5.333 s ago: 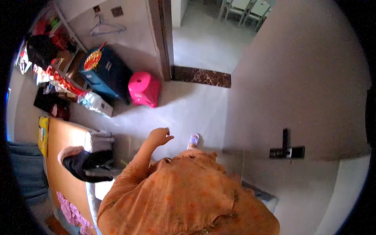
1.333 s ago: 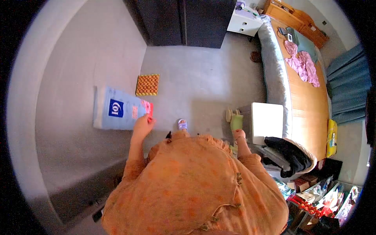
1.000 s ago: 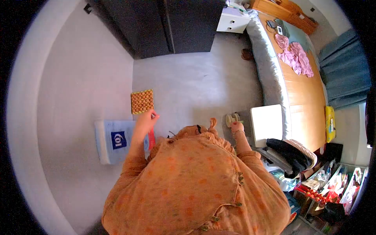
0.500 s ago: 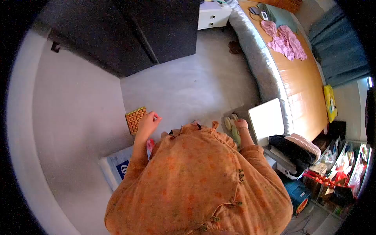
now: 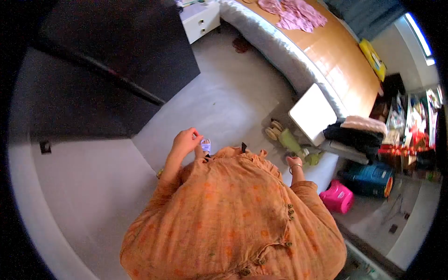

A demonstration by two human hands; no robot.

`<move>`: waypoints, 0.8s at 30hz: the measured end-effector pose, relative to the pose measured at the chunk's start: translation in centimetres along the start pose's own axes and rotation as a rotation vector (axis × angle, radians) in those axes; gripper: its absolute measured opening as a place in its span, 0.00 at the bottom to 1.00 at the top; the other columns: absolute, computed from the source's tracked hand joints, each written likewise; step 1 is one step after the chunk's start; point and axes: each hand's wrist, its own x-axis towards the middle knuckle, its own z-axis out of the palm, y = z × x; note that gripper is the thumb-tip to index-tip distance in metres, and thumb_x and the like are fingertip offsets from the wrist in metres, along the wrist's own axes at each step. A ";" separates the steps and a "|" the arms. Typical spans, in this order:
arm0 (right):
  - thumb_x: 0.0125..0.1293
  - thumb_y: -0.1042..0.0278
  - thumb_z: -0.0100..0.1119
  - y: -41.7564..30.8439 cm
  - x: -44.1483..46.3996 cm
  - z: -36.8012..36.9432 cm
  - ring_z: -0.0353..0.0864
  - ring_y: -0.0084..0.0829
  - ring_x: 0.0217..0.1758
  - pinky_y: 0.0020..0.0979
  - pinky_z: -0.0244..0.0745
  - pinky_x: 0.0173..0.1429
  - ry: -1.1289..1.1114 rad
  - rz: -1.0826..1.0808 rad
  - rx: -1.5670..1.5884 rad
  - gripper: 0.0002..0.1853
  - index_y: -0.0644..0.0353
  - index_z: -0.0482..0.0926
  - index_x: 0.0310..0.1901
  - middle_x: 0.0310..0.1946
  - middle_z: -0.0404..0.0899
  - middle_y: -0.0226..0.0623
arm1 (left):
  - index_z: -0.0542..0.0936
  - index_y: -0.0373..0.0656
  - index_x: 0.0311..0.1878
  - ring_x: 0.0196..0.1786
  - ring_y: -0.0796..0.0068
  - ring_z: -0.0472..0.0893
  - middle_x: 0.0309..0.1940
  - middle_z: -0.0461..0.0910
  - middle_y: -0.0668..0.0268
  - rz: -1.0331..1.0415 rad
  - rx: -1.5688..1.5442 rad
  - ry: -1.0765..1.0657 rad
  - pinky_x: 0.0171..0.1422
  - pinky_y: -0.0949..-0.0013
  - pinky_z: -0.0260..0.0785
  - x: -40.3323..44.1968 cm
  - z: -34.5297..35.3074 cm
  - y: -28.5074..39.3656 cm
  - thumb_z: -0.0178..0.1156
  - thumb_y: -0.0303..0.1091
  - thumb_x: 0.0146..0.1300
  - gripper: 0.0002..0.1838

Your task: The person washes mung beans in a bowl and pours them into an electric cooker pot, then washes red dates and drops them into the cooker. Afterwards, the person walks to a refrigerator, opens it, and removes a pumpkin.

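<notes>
My left hand point(image 5: 187, 141) is raised in front of my orange shirt point(image 5: 224, 214), its fingers curled in toward the thumb with nothing visible in them. Just beside it, a foot in a purple slipper point(image 5: 206, 146) shows on the floor. On the other side, my right hand point(image 5: 294, 162) hangs with loosely closed fingers, and no held object shows. It is nearest to a green object with pale round parts point(image 5: 290, 141) on the floor. A sliver of the egg tray point(image 5: 160, 173) shows behind my left arm.
A dark wardrobe point(image 5: 107, 60) stands at the left, with a white drawer unit point(image 5: 200, 22) beyond it. On the right are the bed point(image 5: 343, 60), a white-topped chair or table point(image 5: 313, 113), a pink stool point(image 5: 337, 197), a dark blue bin point(image 5: 366, 179) and crowded shelves point(image 5: 410, 135).
The view has swung right, bringing the pink stool into sight. The blue pack has left view and the egg tray is mostly hidden. Both hands stay low in front of me.
</notes>
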 end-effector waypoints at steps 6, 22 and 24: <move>0.46 0.51 0.63 3.6 -4.6 7.9 0.80 0.35 0.31 0.32 0.73 0.39 0.065 0.130 0.147 0.19 0.62 0.81 0.29 0.26 0.80 0.43 | 0.75 0.42 0.29 0.28 0.61 0.77 0.22 0.77 0.61 0.180 0.089 -0.084 0.32 0.62 0.68 5.5 -4.7 -2.7 0.61 0.44 0.51 0.14; 0.47 0.55 0.64 1.8 -15.6 10.3 0.79 0.32 0.29 0.33 0.73 0.37 0.264 0.364 0.235 0.17 0.62 0.80 0.30 0.25 0.80 0.38 | 0.76 0.42 0.29 0.27 0.61 0.77 0.22 0.77 0.60 0.469 0.156 -0.281 0.31 0.62 0.68 11.9 -5.0 2.2 0.61 0.45 0.50 0.15; 0.45 0.52 0.64 3.6 -14.6 12.0 0.79 0.34 0.32 0.32 0.73 0.40 0.235 0.414 0.306 0.19 0.62 0.80 0.31 0.28 0.80 0.40 | 0.76 0.42 0.29 0.27 0.61 0.77 0.22 0.77 0.60 0.495 0.168 -0.250 0.31 0.62 0.68 12.4 -5.2 2.0 0.61 0.45 0.50 0.15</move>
